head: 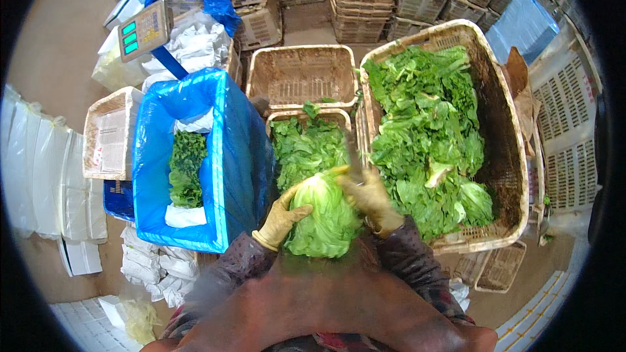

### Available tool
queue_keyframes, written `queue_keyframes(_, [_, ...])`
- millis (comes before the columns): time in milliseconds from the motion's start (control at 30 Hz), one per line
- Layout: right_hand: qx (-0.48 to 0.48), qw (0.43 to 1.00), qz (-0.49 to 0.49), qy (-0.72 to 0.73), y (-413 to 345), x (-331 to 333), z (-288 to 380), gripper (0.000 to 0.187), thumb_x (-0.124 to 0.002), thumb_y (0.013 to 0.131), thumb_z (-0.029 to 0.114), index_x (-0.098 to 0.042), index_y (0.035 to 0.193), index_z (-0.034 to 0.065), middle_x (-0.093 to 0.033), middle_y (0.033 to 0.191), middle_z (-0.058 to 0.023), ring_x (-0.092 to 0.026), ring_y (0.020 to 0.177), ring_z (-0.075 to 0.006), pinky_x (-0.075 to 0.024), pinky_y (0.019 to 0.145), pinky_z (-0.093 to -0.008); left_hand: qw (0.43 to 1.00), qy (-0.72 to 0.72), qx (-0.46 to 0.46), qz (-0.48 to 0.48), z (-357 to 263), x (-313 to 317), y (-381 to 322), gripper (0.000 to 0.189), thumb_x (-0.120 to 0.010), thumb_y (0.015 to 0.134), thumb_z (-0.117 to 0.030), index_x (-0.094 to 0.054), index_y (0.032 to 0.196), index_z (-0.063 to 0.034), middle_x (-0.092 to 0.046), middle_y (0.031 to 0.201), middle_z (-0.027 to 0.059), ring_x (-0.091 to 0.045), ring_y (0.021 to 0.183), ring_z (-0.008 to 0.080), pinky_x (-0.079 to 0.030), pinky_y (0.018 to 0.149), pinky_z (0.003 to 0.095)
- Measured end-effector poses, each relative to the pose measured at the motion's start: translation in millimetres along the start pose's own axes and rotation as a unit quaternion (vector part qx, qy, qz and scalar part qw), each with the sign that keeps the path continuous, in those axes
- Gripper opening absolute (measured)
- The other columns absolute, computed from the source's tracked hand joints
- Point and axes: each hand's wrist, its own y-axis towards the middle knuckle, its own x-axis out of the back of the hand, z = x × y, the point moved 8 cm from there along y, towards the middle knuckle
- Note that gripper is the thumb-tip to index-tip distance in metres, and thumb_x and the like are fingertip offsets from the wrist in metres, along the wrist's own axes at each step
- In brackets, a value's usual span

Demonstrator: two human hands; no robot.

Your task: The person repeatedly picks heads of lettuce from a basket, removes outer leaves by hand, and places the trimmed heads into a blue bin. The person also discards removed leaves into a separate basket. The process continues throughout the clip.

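Observation:
A head of green lettuce (323, 220) is held in front of my body, its pale stem end pointing away from me. My left hand (281, 217), in a yellowish rubber glove, grips it from the left side. My right hand (374, 200), gloved alike and blurred, holds a knife (353, 154) whose blade points away from me beside the stem end. Just beyond the lettuce is a crate (310, 115) filled with loose lettuce leaves (310, 146). To the right, a large plastic crate (499, 156) holds many lettuce heads and leaves (425, 132).
On the left stands a blue-lined box (247, 166) with leafy greens (188, 168) inside, and a scale display (145, 32) on a post behind it. A dirty crate (303, 76) sits ahead. Stacked crates (364, 5) line the back, and white foam boxes (44, 171) the far left.

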Motion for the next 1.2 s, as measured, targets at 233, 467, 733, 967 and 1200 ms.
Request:
queue_keyframes(233, [0.085,0.940,0.104,-0.314,18,-4,66,0.067,-0.070,0.093,0.059,-0.060,0.137,0.0099,-0.069,0.128,-0.0150,-0.066,0.117,-0.0315,-0.0493,0.107,-0.0475,0.998,-0.034,-0.028,0.048,-21,6,28,0.073,-0.087,0.083,-0.012,-0.053,0.147,-0.0008,-0.066,0.134,0.0065,-0.062,0.120,0.0160,-0.050,0.107,0.0345])
queue_keyframes(467, [0.077,0.859,-0.170,-0.476,50,83,56,0.077,-0.073,0.091,0.051,-0.048,0.152,0.0117,-0.049,0.155,-0.0181,-0.054,0.137,-0.0295,-0.0478,0.111,-0.0459,0.893,-0.436,-0.025,0.108,-34,31,9,0.103,-0.055,0.091,-0.077,-0.025,0.164,-0.0107,-0.037,0.161,0.0273,-0.042,0.144,0.0455,-0.039,0.115,0.0616])
queue_keyframes(733, [0.342,0.827,0.232,-0.380,73,-177,67,0.042,-0.069,0.097,0.036,-0.067,0.133,0.0150,-0.066,0.138,-0.0081,-0.067,0.120,-0.0265,-0.0551,0.101,-0.0390,0.773,-0.613,-0.099,0.134,51,138,2,0.069,-0.052,0.103,-0.054,-0.044,0.152,-0.0065,-0.053,0.148,0.0184,-0.055,0.134,0.0301,-0.046,0.113,0.0490])
queue_keyframes(967, [0.078,0.980,0.150,0.106,165,-204,17,0.049,-0.077,0.092,0.033,-0.064,0.129,0.0037,-0.071,0.117,-0.0116,-0.070,0.094,-0.0186,-0.0562,0.080,-0.0322,0.918,-0.394,0.039,-0.041,62,295,-82,0.077,-0.071,0.096,-0.031,-0.033,0.161,-0.0114,-0.043,0.158,0.0111,-0.048,0.140,0.0236,-0.041,0.119,0.0451])
queue_keyframes(1200, [-0.131,0.857,0.038,-0.497,134,-139,-74,0.071,-0.067,0.098,0.047,-0.045,0.155,0.0111,-0.041,0.162,-0.0171,-0.041,0.148,-0.0360,-0.0346,0.121,-0.0463,0.828,0.509,-0.188,-0.142,-119,424,72,0.097,-0.082,0.070,0.000,-0.043,0.157,-0.0168,-0.051,0.152,0.0209,-0.050,0.139,0.0391,-0.043,0.115,0.0436])
